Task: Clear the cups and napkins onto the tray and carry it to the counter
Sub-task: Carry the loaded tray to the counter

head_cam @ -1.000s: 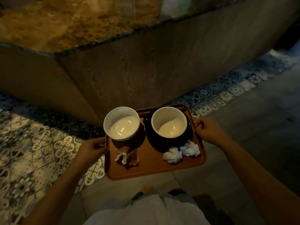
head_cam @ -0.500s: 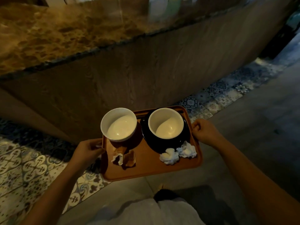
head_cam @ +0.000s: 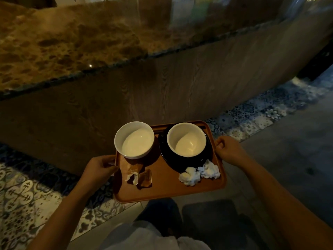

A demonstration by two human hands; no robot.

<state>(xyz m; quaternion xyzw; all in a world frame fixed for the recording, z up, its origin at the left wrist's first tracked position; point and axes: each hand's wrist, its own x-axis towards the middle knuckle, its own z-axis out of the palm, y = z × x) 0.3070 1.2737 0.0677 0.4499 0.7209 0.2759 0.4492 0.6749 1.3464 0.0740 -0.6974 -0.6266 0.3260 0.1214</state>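
I hold an orange-brown tray (head_cam: 165,191) level in front of me, below the counter's edge. My left hand (head_cam: 100,168) grips its left rim and my right hand (head_cam: 228,150) grips its right rim. On the tray stand a white cup (head_cam: 135,139) at the back left and a second white cup (head_cam: 186,139) on a black saucer (head_cam: 168,156) at the back right. Two crumpled white napkins (head_cam: 199,173) lie at the front right. Torn brown sachet wrappers (head_cam: 138,176) lie at the front left.
The counter has a brown mottled stone top (head_cam: 72,42) and a wooden front panel (head_cam: 162,91) straight ahead. Patterned tiles (head_cam: 21,192) cover the floor at its foot, with plain grey floor (head_cam: 288,150) to the right. A glass partition rises at the counter's back.
I have come closer to the counter: its stone top fills more of the view. The tray stays in both hands with its load unmoved.
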